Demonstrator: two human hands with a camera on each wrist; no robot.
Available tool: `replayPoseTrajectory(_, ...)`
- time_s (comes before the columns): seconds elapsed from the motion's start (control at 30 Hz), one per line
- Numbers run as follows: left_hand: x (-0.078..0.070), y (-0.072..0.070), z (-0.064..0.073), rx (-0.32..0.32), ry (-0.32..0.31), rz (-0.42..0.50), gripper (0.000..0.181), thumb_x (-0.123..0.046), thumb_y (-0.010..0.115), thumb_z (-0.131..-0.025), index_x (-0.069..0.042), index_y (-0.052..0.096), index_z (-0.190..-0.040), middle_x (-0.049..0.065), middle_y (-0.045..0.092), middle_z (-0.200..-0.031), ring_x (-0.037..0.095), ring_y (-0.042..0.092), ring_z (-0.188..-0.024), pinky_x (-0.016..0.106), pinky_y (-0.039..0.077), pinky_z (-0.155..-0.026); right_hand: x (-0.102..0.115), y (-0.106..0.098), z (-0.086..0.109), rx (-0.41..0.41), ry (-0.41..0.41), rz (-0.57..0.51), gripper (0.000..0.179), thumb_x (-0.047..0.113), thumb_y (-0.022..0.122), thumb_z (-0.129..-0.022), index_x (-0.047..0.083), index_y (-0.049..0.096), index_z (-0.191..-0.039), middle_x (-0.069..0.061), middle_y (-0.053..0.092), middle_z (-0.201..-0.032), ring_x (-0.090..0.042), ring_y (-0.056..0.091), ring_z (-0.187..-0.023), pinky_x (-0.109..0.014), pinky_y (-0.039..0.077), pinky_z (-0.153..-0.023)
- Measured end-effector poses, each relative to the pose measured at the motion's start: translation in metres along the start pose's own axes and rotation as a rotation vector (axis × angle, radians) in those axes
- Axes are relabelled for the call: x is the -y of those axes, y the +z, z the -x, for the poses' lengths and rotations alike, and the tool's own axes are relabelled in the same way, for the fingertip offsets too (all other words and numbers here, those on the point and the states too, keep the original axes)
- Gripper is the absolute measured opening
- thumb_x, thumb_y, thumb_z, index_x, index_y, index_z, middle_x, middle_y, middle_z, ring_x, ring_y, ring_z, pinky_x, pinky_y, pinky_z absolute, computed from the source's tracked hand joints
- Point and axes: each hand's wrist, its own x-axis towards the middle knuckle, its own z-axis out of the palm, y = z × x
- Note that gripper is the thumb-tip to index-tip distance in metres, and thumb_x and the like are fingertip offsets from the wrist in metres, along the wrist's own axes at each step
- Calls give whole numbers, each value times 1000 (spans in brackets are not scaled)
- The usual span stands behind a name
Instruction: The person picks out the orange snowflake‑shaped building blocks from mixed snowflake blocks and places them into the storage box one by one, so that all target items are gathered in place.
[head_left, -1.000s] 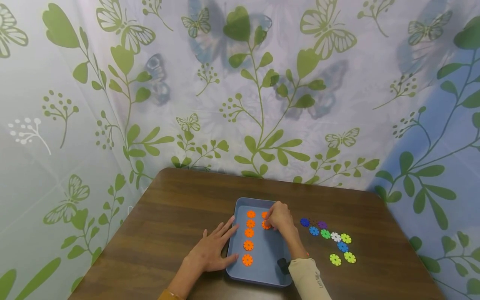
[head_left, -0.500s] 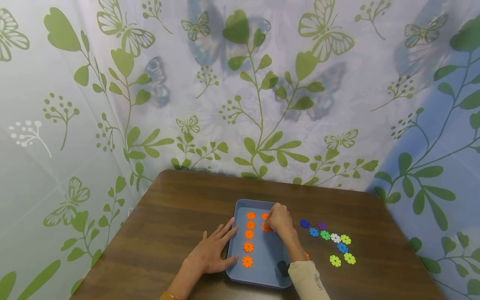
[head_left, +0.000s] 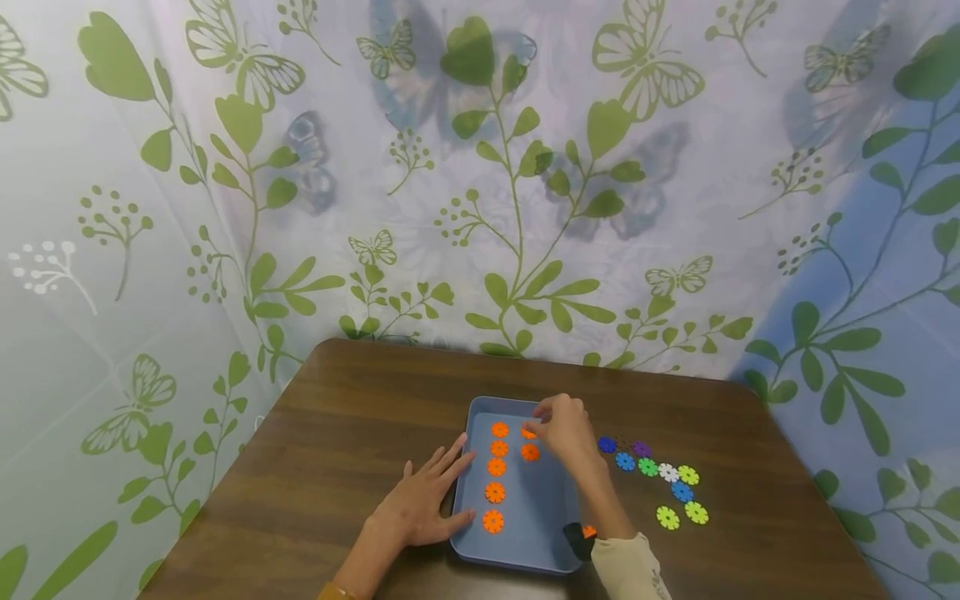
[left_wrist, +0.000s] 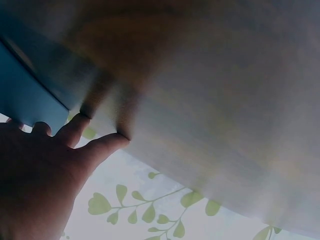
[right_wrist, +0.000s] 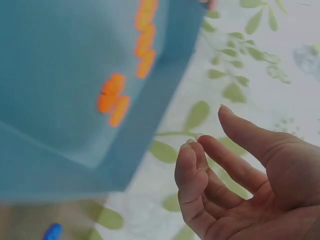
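Observation:
A blue-grey tray (head_left: 540,533) lies on the table with a left column of several orange flower-shaped discs (head_left: 495,492). Two more orange discs (head_left: 530,452) form a short second column beside it. My left hand (head_left: 422,506) has its fingers spread along the tray's left rim; in the left wrist view, the hand (left_wrist: 45,165) shows straight fingers by the tray edge. Just over the upper disc of the short column is my right hand (head_left: 564,427). Its thumb and fingers are apart in the right wrist view, and the right hand (right_wrist: 250,175) holds nothing.
Right of the tray lie loose discs on the brown table (head_left: 360,417): a white disc (head_left: 669,472), a green disc (head_left: 648,467), and several blue, purple, brown and yellow-green ones. An orange disc (head_left: 589,532) shows partly beside the right forearm. A patterned curtain (head_left: 420,192) stands behind.
My right hand has let go of the lower disc of the short column and risen slightly away from it, leaving that disc fully visible. The left hand has stayed at the rim.

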Motion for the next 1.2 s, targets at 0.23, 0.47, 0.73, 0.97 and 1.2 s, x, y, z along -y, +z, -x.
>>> replayPoseTrajectory(0.23,3,2,-1,-8,13,5,87,-58,67,-99,-20,35,-170,3,16,-182,45,33,-159,88,26,-112,15,-28,23,-58,-81,-28,18,18,89,-90,2,84,-98,-6,76,-81,-19,67,-70,-38,59,-64)
replayPoseTrajectory(0.47,1,-1,0,-17,9,13,87,-59,67,-98,-19,36,-170,3,17,-181,44,34,-159,87,25,-112,6,-49,44,-60,-78,-8,14,16,88,-91,5,84,-98,-3,76,-82,-17,65,-72,-35,60,-66)
replayPoseTrajectory(0.73,1,0,-2,-25,19,3,87,-59,67,-98,-19,37,-170,3,17,-181,44,34,-159,87,26,-112,-20,-62,72,-23,28,10,8,15,86,-93,8,84,-98,-2,79,-90,-19,68,-80,-42,63,-75)
replayPoseTrajectory(0.97,1,1,-2,-5,13,12,88,-60,66,-98,-19,36,-170,3,17,-182,44,33,-159,87,25,-112,-46,-63,85,17,85,21,10,10,86,-91,3,82,-97,-6,80,-91,-22,72,-81,-47,64,-78)
replayPoseTrajectory(1.2,2,2,-3,-7,14,12,89,-60,67,-98,-19,35,-170,3,17,-182,45,33,-159,88,25,-111,-70,-54,88,76,152,100,20,12,89,-89,-1,80,-102,-8,78,-91,-24,71,-82,-51,63,-78)
